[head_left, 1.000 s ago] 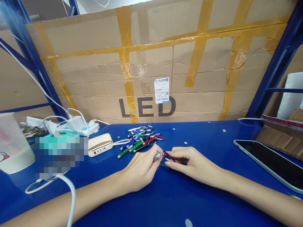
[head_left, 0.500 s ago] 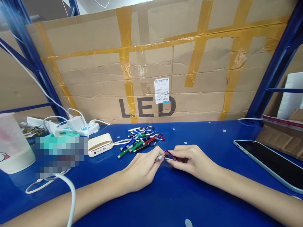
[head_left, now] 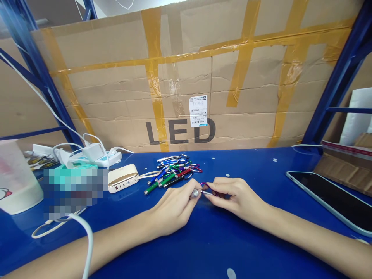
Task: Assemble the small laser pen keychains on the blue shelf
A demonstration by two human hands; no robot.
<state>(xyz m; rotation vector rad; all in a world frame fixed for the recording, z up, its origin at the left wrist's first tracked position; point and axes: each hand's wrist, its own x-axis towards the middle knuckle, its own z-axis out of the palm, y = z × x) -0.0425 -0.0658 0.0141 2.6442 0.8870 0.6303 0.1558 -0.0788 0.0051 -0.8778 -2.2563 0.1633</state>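
In the middle of the head view, my left hand is closed around a silver penlight-like tube, with only its metal end showing between thumb and fingers. Facing it, my right hand pinches a purple carabiner clip between thumb and forefinger. The clip's curved end and a thin silver bar reach towards the left fingertips, where the two hands almost meet. How the clip joins the tube is hidden by the fingers. Just behind my left hand lies a pile of coloured metal penlights, several with carabiner clips.
A cream power bank with a strap lies left of the pile. Further left are a white power strip, cables and a plastic cup. On the right lies a phone. A large cardboard box stands behind the blue table.
Both hands stay in nearly the same place. The purple clip and the right fingertips have shifted very slightly, and the thin silver bar shows a little differently.
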